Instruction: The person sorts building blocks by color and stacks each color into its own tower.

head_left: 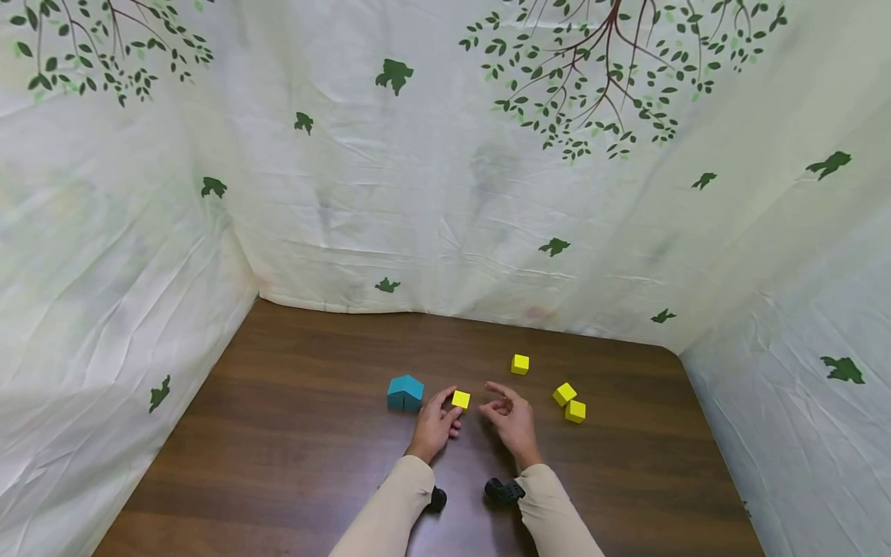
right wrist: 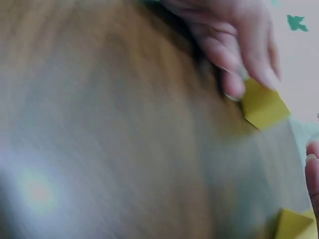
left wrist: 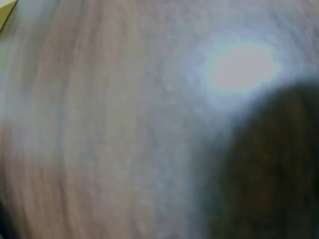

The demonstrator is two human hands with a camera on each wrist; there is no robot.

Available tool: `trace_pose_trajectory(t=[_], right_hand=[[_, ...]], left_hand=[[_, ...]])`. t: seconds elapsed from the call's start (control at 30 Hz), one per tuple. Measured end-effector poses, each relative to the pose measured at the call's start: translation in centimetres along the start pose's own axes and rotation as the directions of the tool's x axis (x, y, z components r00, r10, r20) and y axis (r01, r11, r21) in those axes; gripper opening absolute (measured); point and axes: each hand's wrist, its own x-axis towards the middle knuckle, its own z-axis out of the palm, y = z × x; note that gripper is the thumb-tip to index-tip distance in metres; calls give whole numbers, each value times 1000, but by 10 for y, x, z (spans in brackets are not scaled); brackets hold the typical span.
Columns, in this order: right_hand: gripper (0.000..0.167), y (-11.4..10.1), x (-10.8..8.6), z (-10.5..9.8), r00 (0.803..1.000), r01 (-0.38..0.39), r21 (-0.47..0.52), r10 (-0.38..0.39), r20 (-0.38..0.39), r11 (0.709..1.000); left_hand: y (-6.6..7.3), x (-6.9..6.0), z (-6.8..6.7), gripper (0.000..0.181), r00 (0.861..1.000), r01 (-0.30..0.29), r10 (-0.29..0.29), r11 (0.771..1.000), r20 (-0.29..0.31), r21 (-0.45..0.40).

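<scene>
My left hand pinches a yellow cube between its thumb and a finger, low over the brown table. In the right wrist view, the same hand grips the cube from above. Facing it across a small gap, my right hand has its fingers loosely bent, with no block visible in its grasp. Part of its finger shows at the right wrist view's edge. Just left of the left hand stands a blue block shape with a peaked top and a seam down its front.
To the right of the hands lie two yellow cubes close together, and another yellow cube sits farther back. White cloth with printed leaves hangs around the brown table. The left wrist view is mostly blurred tabletop.
</scene>
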Motion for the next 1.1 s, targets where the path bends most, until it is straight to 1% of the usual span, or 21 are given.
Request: trace_pose_trajectory(t=[0.07,0.17,0.33,0.47,0.63,0.7,0.8,0.93,1.1], right_hand=[[41,0,4,-9,1000,13,-25,-13,-21,1000],[39,2,12,-24,998,11,-63,-15,-61,998],[38,7,27,-47,995,-29,-111,18,-99,993],[39,13,39,-59,993,-64,-142,48,-109,988],[41,18,54,-65,995,-82,-178,69,-77,981],[43,20,60,-66,996,-73,-202,62,-57,977],[47,22,68,-67,998,-60,-234,57,-23,970],[49,23,76,-66,997,-64,-274,71,19,960],[48,25,82,-60,996,-67,-340,86,40,938]], left_hand=[[0,0,0,45,1000,-15,15,1000,-2,2],[-1,-1,1,45,1000,-13,13,1000,-2,6],[-2,0,2,45,1000,-6,6,1000,1,17],[-4,0,2,45,1000,-12,12,1000,5,12],[-3,0,1,46,1000,-21,21,1000,1,11],[-2,0,0,46,999,-33,33,999,3,12],[-1,0,0,46,1000,-26,26,1000,7,12],[-1,-1,0,46,1000,-9,9,1000,11,7],[-2,0,0,46,1000,-19,19,1000,6,4]])
